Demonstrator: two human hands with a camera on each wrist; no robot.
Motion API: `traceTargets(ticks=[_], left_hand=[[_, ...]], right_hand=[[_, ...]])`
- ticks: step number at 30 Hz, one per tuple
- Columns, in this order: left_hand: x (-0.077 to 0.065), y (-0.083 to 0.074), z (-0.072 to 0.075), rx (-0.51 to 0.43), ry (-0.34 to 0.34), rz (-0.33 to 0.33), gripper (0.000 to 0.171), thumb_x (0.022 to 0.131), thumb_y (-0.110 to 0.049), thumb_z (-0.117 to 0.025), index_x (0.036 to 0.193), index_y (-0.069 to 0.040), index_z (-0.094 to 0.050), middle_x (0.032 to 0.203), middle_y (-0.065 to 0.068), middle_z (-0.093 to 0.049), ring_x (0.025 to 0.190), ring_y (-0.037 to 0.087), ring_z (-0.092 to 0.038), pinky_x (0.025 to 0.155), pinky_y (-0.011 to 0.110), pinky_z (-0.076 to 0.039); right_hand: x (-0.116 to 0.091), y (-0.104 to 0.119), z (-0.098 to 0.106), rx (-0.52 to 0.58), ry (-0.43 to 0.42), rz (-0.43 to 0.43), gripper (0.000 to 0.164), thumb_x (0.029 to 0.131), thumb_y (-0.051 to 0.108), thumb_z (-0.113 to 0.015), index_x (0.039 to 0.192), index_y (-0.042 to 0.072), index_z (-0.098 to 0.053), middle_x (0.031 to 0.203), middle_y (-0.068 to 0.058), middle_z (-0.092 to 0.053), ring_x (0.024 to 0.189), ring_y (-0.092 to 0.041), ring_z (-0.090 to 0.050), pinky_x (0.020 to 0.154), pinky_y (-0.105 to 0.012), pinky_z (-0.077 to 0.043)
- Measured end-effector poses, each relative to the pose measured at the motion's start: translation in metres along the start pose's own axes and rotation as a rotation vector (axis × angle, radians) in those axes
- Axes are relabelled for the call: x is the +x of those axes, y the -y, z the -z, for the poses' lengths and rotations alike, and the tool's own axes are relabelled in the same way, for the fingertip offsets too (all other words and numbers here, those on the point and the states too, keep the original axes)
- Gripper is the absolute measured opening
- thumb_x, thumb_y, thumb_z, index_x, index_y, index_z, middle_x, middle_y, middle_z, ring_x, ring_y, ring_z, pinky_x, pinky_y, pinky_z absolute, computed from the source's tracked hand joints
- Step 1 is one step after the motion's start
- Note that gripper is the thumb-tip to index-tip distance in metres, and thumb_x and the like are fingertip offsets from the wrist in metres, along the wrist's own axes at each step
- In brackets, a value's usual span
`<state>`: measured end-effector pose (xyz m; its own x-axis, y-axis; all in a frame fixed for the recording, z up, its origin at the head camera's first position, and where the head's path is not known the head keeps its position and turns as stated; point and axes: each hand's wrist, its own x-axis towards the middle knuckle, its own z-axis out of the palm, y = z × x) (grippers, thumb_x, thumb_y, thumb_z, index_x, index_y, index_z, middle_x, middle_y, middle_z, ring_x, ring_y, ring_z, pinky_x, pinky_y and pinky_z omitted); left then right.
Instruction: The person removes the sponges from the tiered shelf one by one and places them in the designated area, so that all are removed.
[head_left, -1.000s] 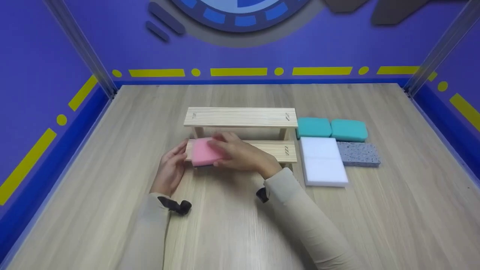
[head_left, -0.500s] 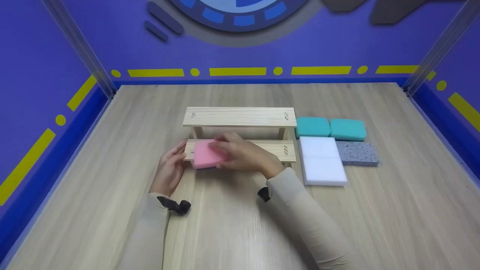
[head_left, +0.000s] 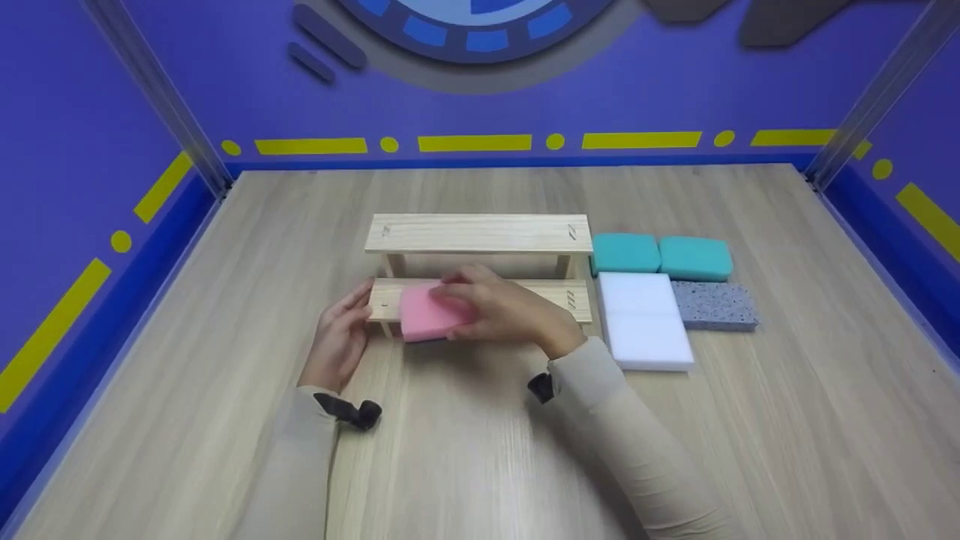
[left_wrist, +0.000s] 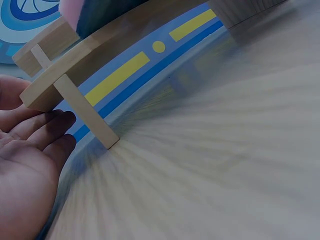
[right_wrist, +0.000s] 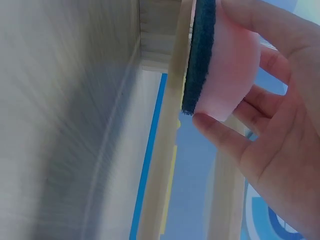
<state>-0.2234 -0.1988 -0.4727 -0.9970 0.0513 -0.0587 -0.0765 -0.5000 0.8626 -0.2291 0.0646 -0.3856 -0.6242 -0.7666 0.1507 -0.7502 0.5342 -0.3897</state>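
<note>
My right hand (head_left: 502,311) grips a pink sponge (head_left: 426,311) by its sides. The sponge's dark green scouring side (right_wrist: 200,60) faces down against the lower board of a small two-tier wooden rack (head_left: 480,234). At the left end of that lower board, my left hand (head_left: 339,337) holds the rack. The left wrist view shows its thumb (left_wrist: 12,92) at the board's end and the other fingers curled beneath. A rack leg (left_wrist: 87,112) stands just beside those fingertips. Part of the sponge lies hidden behind my right fingers.
Right of the rack lie two teal sponges (head_left: 626,253), a white foam block (head_left: 646,321) and a grey speckled sponge (head_left: 716,306). Everything stands on a wood-grain table (head_left: 465,450). Blue-purple panels (head_left: 480,112) enclose the back and sides.
My right hand has slid the pink sponge to the right along the lower board, and slightly toward me, baring the board's left end. The left hand stays in place.
</note>
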Motion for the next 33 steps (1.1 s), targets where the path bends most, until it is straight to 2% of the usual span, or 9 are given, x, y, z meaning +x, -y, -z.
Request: traceTargets(ticks=[7, 16, 24, 33], left_hand=[[0.000, 0.000, 0.000, -0.012, -0.002, -0.001, 0.058, 0.093, 0.011, -0.034, 0.148, 0.010, -0.019, 0.159, 0.021, -0.017, 0.148, 0.024, -0.016, 0.122, 0.033, -0.014], [-0.001, 0.000, 0.000, 0.034, 0.002, 0.004, 0.058, 0.093, 0.010, -0.036, 0.149, 0.007, -0.021, 0.160, 0.016, -0.019, 0.148, 0.022, -0.018, 0.122, 0.032, -0.016], [-0.001, 0.000, 0.000, 0.025, 0.004, -0.006, 0.057, 0.093, 0.011, -0.034, 0.148, 0.009, -0.019, 0.160, 0.018, -0.017, 0.148, 0.024, -0.015, 0.122, 0.033, -0.013], [-0.001, 0.000, 0.000, 0.025, 0.009, -0.016, 0.058, 0.093, 0.012, -0.033, 0.148, 0.010, -0.018, 0.159, 0.020, -0.016, 0.148, 0.025, -0.015, 0.122, 0.033, -0.013]], right_hand=[[-0.011, -0.003, 0.008, -0.006, 0.002, -0.009, 0.057, 0.084, 0.031, -0.072, 0.136, 0.012, -0.055, 0.136, -0.008, -0.050, 0.126, -0.021, -0.045, 0.108, -0.033, -0.041], [-0.025, -0.009, 0.018, -0.023, -0.015, 0.013, 0.056, 0.086, 0.032, -0.070, 0.136, 0.012, -0.055, 0.135, -0.008, -0.050, 0.125, -0.022, -0.046, 0.108, -0.035, -0.042], [-0.041, -0.016, 0.027, -0.031, -0.017, -0.017, 0.056, 0.086, 0.034, -0.071, 0.136, 0.013, -0.055, 0.136, -0.008, -0.050, 0.125, -0.023, -0.046, 0.108, -0.037, -0.043], [-0.059, -0.024, 0.034, 0.009, -0.026, -0.062, 0.055, 0.085, 0.030, -0.072, 0.135, 0.014, -0.056, 0.134, -0.007, -0.051, 0.124, -0.021, -0.047, 0.107, -0.037, -0.044]])
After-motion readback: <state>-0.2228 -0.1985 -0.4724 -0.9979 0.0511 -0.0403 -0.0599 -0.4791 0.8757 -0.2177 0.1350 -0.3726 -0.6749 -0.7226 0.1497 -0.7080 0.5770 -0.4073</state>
